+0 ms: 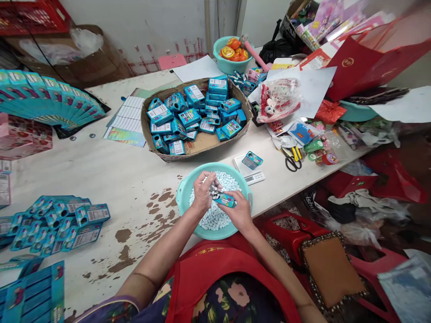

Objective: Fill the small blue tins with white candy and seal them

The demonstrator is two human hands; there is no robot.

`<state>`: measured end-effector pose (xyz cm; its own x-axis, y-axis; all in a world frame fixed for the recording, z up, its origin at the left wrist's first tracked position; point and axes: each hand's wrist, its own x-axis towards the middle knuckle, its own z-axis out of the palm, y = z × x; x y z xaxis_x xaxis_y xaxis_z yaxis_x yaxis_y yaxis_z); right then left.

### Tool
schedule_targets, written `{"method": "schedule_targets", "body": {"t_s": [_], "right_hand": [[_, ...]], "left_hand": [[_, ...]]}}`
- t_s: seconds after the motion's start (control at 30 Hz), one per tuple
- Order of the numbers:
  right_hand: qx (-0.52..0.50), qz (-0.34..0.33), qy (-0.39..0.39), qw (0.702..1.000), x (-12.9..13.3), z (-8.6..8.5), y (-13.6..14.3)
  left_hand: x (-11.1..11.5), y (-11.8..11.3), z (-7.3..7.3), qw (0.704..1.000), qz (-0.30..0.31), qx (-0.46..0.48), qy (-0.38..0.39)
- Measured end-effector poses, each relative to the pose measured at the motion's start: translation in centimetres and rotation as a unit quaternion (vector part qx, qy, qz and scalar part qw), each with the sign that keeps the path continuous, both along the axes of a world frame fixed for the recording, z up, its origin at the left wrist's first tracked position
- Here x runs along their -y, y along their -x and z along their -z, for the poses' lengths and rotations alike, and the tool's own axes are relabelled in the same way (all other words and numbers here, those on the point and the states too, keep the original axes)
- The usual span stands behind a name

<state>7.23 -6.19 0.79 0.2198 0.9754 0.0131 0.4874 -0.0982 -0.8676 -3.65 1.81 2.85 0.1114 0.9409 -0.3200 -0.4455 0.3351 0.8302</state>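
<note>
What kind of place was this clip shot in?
Probably a small packing workshop: a basin of loose white pieces sits before the person, with a cardboard tray of small blue boxes behind it and a digital scale alongside.

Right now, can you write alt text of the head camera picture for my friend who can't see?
The left hand holds small pale pieces and the right hand a small blue box, over a turquoise bowl of more pieces. Beyond it, a cardboard tray holds many similar boxes; a scale sits nearby.
</note>
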Motion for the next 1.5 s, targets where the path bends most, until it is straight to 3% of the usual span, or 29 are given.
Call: {"method": "schedule_targets", "body": {"t_s": [0.33,0.5,0.63,0.83,0.93,1.27,1.5], "right_hand": [[-0.021,0.012,-0.016,1.000,-0.3,-0.6,0.0],[-0.006,0.013,-0.013,1.000,-0.7,-0.1,0.0],[0.000,0.015,-0.013,1.000,-0.9,0.2,0.2],[-0.021,0.004,-0.035,0.999,-0.3,-0.7,-0.1],[-0.043,0.019,-0.033,0.998,-0.3,0.1,-0.4],[-0.131,0.042,-0.012,0.990,0.4,3.5,-0.9],[-0.125,0.038,-0.040,0.991,0.4,3.9,-0.8]], "left_hand": [[0.1,-0.3,-0.3,0.999,-0.001,-0.015,-0.033],[0.1,-0.7,0.8,0.997,-0.010,-0.066,-0.029],[0.0,-1.1,1.4,0.997,-0.036,-0.055,-0.030],[0.2,-0.6,-1.1,0.999,-0.047,0.012,-0.013],[0.0,-0.5,-1.4,0.999,-0.028,0.035,-0.007],[-1.6,1.1,1.1,0.989,-0.030,0.110,0.093],[-0.6,0.0,1.0,0.996,0.014,0.070,0.062]]}}
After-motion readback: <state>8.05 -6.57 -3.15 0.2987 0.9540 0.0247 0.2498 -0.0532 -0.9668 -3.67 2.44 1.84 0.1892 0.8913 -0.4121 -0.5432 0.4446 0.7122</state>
